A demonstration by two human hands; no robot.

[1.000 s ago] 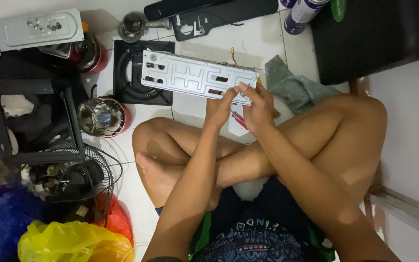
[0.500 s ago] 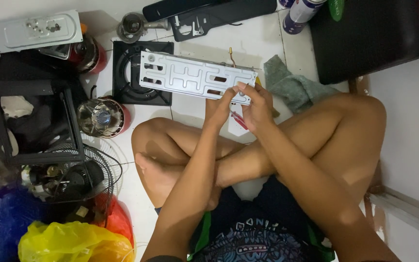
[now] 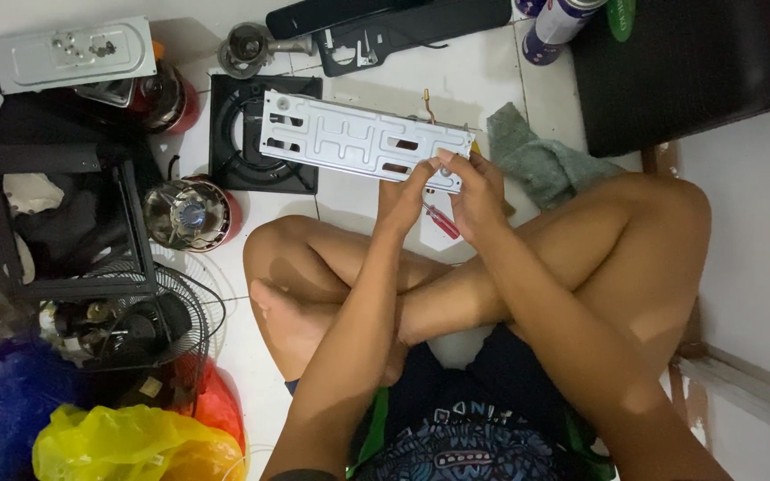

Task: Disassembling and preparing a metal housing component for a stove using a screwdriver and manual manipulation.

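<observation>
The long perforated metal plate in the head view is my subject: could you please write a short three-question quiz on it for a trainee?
1. True or false: both hands grip the right end of the long silver perforated metal plate.
2. What lies on the white tiled floor just beyond the plate's right end? A) a crumpled grey-green cloth B) a glass jar C) a coiled rope
3. What colour is the handle of the screwdriver below the hands?

Key:
1. True: the left hand and the right hand both hold that end.
2. A, the crumpled grey-green cloth.
3. Red.
</observation>
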